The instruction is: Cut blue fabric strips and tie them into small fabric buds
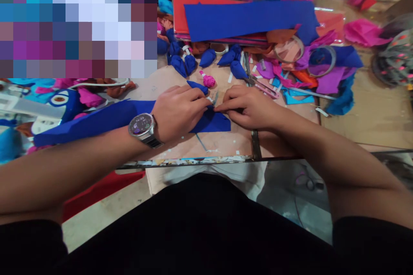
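My left hand (179,111), with a metal watch on the wrist, and my right hand (248,106) meet at the middle of the work table, fingers curled and pinched together. Both press on a long strip of blue crepe paper (97,122) that runs off to the left; its right end (214,122) lies flat under my fingertips. A small white bit shows between the fingertips, too small to name. A finished blue paper bud lies just behind my left hand.
Several blue paper buds (206,58) and a pink bud (209,80) lie behind the hands. Scissors (258,81) rest to the right. A big blue sheet (248,19) tops an orange sheet. Tape rolls (321,60), pink and purple scraps crowd the back. The table edge (193,161) is close.
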A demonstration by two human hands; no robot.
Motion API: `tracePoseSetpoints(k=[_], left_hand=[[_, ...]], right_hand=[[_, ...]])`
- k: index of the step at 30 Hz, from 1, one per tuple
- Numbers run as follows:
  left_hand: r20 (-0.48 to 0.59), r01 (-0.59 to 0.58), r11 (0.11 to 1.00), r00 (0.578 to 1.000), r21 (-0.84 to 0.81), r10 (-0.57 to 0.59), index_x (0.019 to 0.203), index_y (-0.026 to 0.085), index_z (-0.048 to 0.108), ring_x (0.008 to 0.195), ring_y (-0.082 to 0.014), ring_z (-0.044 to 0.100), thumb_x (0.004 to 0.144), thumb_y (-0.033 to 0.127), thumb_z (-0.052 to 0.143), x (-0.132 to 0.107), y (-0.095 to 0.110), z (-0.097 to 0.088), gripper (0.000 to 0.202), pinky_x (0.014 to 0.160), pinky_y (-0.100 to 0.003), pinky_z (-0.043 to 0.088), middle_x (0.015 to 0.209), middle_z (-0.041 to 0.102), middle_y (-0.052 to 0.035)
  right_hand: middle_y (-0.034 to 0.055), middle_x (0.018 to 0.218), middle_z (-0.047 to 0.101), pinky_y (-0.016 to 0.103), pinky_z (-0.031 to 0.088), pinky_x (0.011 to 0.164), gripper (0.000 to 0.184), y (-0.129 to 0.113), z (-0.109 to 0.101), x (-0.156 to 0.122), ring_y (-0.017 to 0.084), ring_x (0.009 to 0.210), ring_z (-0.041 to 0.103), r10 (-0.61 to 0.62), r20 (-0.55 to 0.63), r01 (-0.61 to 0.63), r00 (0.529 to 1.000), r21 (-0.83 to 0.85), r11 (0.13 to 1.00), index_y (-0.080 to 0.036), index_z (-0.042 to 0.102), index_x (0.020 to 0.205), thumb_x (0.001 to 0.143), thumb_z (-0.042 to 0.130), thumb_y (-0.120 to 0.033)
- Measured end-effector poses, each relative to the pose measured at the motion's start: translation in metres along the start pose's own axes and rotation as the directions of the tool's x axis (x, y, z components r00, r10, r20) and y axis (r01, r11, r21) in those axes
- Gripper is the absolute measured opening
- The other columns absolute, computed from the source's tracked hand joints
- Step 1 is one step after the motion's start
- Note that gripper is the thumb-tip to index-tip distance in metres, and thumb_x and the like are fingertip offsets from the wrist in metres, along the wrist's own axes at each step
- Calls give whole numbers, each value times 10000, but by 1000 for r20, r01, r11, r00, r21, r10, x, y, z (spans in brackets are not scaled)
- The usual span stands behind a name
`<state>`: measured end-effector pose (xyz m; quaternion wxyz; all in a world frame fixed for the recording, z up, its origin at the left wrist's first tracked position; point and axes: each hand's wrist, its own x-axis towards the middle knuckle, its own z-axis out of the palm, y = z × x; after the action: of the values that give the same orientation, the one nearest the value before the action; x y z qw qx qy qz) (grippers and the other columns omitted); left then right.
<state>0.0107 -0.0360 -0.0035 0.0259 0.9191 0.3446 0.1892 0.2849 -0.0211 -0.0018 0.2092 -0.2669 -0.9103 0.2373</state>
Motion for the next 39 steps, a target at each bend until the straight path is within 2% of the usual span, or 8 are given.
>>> tracePoseSetpoints(k=[3, 7, 12, 18, 25, 31, 39], left_hand=[[0, -21, 999, 1000, 26, 21, 1161, 249, 820, 1012, -264, 749, 1082, 263, 568, 0, 1, -1, 265, 863, -437, 585, 1108, 808, -85], [-7, -33, 997, 999, 71, 33, 1102, 235, 828, 1014, -273, 743, 1087, 261, 574, 1, 2, -3, 256, 908, -483, 573, 1120, 815, -81], [16, 9, 1000, 1000, 2, -9, 1123, 271, 843, 1071, -283, 744, 1060, 252, 597, 1, 2, -4, 255, 968, -502, 563, 1119, 803, -82], [13, -1, 999, 1000, 36, 0, 1127, 261, 830, 1048, -281, 751, 1078, 277, 576, 2, 2, -4, 259, 928, -486, 572, 1132, 806, -82], [38, -43, 989, 999, 144, 38, 1187, 212, 796, 1040, -275, 748, 1118, 305, 541, 1, 3, -7, 280, 902, -494, 583, 1156, 818, -64], [15, -44, 989, 999, 142, 43, 1153, 212, 807, 1023, -289, 755, 1106, 300, 564, 2, 4, -5, 263, 880, -508, 587, 1136, 819, -73], [46, -18, 992, 999, 122, 13, 1162, 217, 809, 1035, -300, 752, 1112, 301, 539, 3, 5, -6, 288, 902, -505, 570, 1149, 818, -87]], right_hand=[[77, 1004, 774, 409, 560, 884, 350, 0, 0, 0, 241, 940, 699, -8, -1, 8, 1000, -2, 1000, -259, 862, 1162, 970, 595, -139], [70, 1000, 767, 398, 564, 880, 355, 0, 0, 0, 231, 940, 696, -13, 3, 13, 1000, -10, 1000, -263, 860, 1160, 973, 584, -142], [67, 994, 760, 399, 561, 864, 374, 0, 0, 0, 234, 932, 694, -17, 5, 17, 1000, -12, 1000, -273, 863, 1166, 964, 581, -133], [72, 998, 765, 412, 568, 870, 387, 0, -1, 0, 241, 935, 700, -17, 15, 17, 1000, -8, 1000, -280, 860, 1200, 963, 593, -132], [72, 995, 766, 403, 570, 861, 360, 0, -1, 0, 234, 927, 704, -16, 10, 16, 1000, -5, 1000, -269, 868, 1156, 976, 584, -139], [67, 987, 764, 396, 571, 861, 374, -1, -1, 0, 228, 921, 701, -19, 11, 19, 1000, -2, 1000, -272, 866, 1167, 968, 583, -128], [62, 979, 761, 377, 569, 838, 379, 0, 0, 0, 213, 901, 700, -35, 6, 35, 999, -9, 999, -276, 866, 1166, 975, 575, -126]])
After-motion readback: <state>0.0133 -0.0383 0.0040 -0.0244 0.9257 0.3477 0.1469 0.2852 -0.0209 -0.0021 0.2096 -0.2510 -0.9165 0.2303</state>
